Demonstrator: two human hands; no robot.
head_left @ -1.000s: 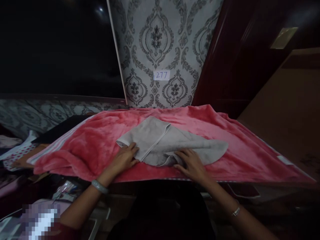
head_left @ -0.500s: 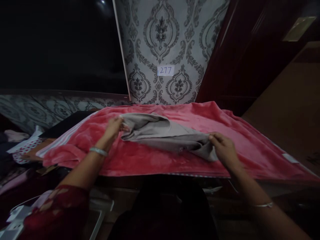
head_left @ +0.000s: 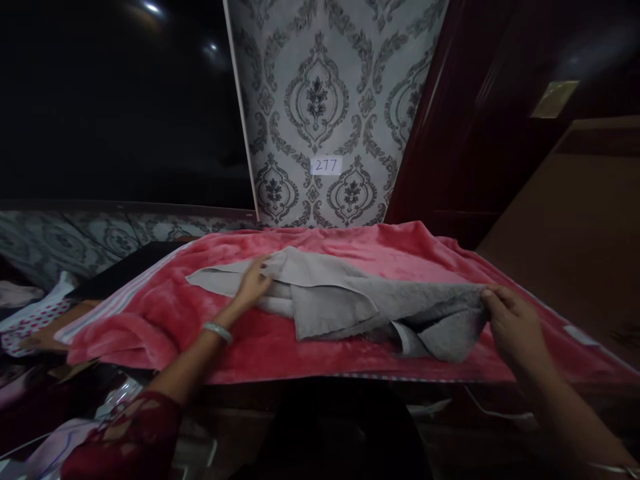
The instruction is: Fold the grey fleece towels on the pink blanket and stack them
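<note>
A grey cloth garment (head_left: 330, 307), creased and partly folded over itself, lies across the pink blanket (head_left: 230, 360); its exact kind is hard to make out. My left hand (head_left: 255, 281) is closed on the upper layer, left of the garment's middle, and a flat pointed part stretches out beyond it to the left. At the far right end, my right hand (head_left: 507, 317) pinches a corner between thumb and fingers and holds it slightly raised. Below that corner the fabric hangs in loose folds with a dark opening.
Behind the blanket stand a patterned wall with a paper label (head_left: 326, 165) and a large dark screen (head_left: 120, 107). A brown cardboard box (head_left: 575, 220) is at the right. Polka-dot cloth (head_left: 35, 320) and other fabrics are piled at the left.
My right hand has pulled its corner to the right, and the garment is more spread out. My left hand has moved right, from the garment's left end to nearer its middle.
</note>
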